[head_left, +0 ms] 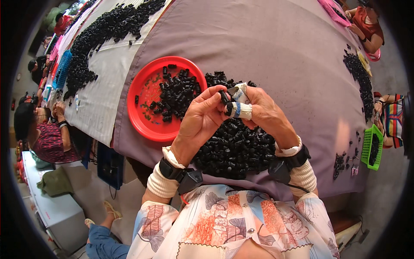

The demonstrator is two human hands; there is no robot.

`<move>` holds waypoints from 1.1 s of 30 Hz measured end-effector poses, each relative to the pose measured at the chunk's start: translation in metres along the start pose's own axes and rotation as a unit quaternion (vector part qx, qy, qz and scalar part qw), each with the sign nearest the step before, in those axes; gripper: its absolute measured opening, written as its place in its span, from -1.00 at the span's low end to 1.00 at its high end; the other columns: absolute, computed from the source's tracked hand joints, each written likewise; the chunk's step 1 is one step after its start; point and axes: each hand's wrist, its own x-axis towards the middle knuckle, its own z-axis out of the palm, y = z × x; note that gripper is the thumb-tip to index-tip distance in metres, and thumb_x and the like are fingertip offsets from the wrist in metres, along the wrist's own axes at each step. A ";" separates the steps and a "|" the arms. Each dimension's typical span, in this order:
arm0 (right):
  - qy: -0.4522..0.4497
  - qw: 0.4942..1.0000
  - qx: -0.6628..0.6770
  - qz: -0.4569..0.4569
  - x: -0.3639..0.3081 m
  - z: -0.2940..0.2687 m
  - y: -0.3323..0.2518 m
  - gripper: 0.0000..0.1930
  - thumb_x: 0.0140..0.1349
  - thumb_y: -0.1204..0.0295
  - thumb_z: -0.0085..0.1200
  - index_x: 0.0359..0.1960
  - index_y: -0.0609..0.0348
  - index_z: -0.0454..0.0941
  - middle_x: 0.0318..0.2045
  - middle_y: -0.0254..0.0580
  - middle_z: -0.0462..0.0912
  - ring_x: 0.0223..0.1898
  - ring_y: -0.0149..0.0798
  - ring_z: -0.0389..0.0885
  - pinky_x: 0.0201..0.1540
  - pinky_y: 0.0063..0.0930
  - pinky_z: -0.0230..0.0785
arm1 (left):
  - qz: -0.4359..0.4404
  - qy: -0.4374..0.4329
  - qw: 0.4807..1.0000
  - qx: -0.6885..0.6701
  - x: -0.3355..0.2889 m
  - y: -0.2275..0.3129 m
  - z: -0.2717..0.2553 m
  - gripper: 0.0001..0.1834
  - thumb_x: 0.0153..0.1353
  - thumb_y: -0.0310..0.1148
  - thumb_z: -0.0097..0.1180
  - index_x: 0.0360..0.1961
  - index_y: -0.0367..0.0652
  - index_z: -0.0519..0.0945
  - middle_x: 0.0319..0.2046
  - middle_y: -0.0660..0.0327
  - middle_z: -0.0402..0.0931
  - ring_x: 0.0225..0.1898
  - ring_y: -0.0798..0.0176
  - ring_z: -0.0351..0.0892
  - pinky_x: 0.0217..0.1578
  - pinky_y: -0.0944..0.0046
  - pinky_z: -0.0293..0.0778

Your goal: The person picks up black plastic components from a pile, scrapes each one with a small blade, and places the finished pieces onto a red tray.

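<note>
In front of my chest, both hands are brought together over the table. My left hand (202,113) pinches a small black plastic part (224,97) between thumb and fingers. My right hand (264,111) is closed at the same spot, its covered fingertips against the black part. White cloth finger covers (240,110) with blue stripes wrap its thumb and a finger. Beneath my hands spreads a heap of similar black parts (237,149). A round red tray (134,113) to the left holds more of these parts and some small greenish scraps. My fingers partly hide the held part.
A mauve cloth (302,56) covers my table. At left, a long pile of black parts (110,28) lies on a white-covered table beside a blue basket (63,69). A green basket (372,146) stands at the right edge. Other people sit around both sides.
</note>
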 end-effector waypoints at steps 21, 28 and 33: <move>0.071 0.997 0.013 -0.029 -0.009 -0.003 0.006 -0.83 0.12 0.40 0.06 -0.40 0.28 0.44 -0.68 -0.40 0.40 -0.73 -0.55 0.36 -0.72 -0.63 0.17 | 0.035 0.009 0.993 0.112 0.007 -0.005 0.000 -0.79 0.24 -0.42 -0.02 -0.13 -0.26 0.47 -0.33 0.19 0.53 -0.41 0.41 0.49 -0.28 0.32 0.48; 0.071 0.997 -0.002 -0.012 -0.008 -0.004 0.011 -0.83 0.10 0.40 0.05 -0.46 0.28 0.42 -0.73 -0.40 0.37 -0.76 -0.55 0.33 -0.74 -0.61 0.14 | 0.025 0.023 0.995 0.089 0.006 -0.007 0.002 -0.79 0.25 -0.40 -0.04 -0.14 -0.25 0.47 -0.35 0.19 0.53 -0.40 0.42 0.49 -0.29 0.34 0.47; 0.040 0.999 0.016 -0.029 -0.006 -0.004 0.017 -0.79 0.10 0.35 0.06 -0.50 0.25 0.40 -0.75 -0.40 0.36 -0.77 -0.55 0.33 -0.75 -0.62 0.13 | 0.012 0.017 0.997 0.071 0.006 -0.007 0.002 -0.78 0.25 -0.41 -0.05 -0.11 -0.26 0.47 -0.35 0.21 0.53 -0.40 0.43 0.49 -0.28 0.37 0.46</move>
